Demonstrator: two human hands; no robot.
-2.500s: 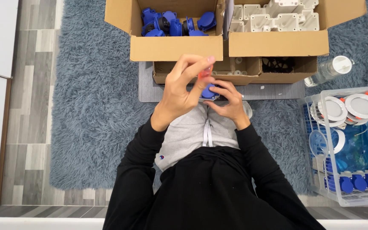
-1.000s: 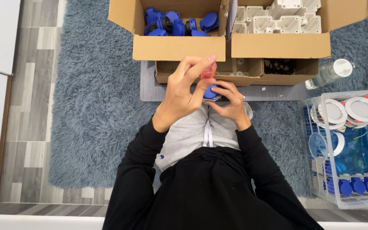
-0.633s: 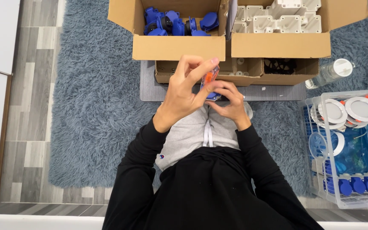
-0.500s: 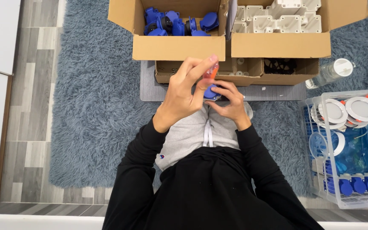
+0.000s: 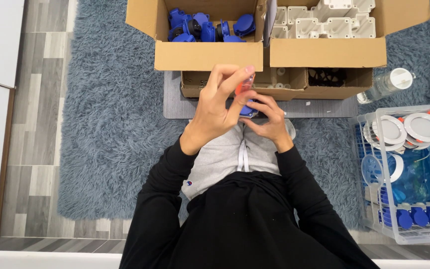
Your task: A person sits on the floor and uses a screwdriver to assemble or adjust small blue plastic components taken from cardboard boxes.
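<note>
Above my lap, my left hand (image 5: 218, 107) is raised and its fingers pinch an orange-handled tool (image 5: 243, 86), probably a small screwdriver, held upright. Its lower end meets a small blue part (image 5: 247, 110). My right hand (image 5: 270, 119) cups that blue part from below and the right; most of the part is hidden by my fingers. Both hands touch each other in front of the cardboard boxes.
A cardboard box (image 5: 202, 54) of blue parts (image 5: 209, 29) sits ahead, beside a box of white housings (image 5: 324, 20). A lower box (image 5: 294, 84) lies behind my hands. A clear bottle (image 5: 386, 84) and a wire basket (image 5: 404, 164) with round white discs stand to the right, on a grey rug (image 5: 110, 109).
My hands stay in nearly the same place. The left fingers shift slightly around the orange tool, as if turning it.
</note>
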